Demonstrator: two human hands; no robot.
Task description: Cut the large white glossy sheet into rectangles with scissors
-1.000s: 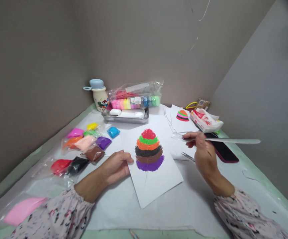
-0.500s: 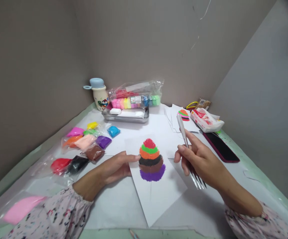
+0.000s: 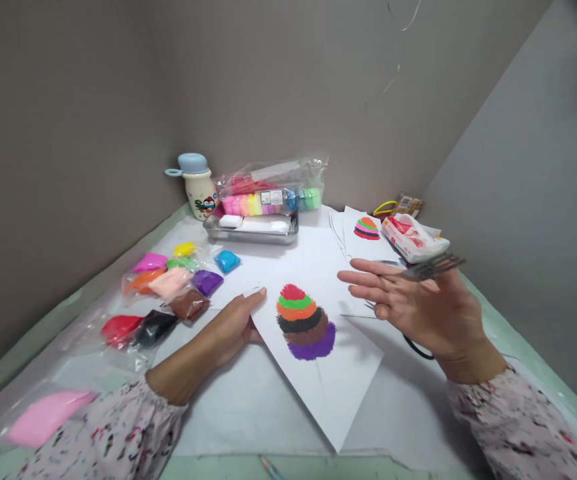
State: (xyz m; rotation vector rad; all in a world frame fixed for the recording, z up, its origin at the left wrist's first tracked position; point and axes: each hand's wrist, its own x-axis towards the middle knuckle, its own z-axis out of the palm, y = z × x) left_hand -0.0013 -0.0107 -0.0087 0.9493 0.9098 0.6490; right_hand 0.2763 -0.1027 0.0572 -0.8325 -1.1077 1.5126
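My left hand grips a white sheet of paper by its left edge, thumb on top. Stripes of clay in red, green, orange, black, brown and purple form a rounded stack on the sheet. My right hand is turned palm up, its fingers stretched to the left. It carries a metal fork near the thumb, tines pointing right; the thumb's grip is partly hidden. Beneath this hand a thin blade and a black loop peek out, perhaps scissors.
Several bags of coloured clay lie on the left. A metal tray, a packaged clay set and a bottle stand at the back. Back right are another striped sheet and a tissue pack. A pencil lies in front.
My right hand has rolled palm up, swinging the fork's tines from pointing down to pointing right. The sheet has turned, its near corner shifting right. The phone is now hidden behind my right hand.
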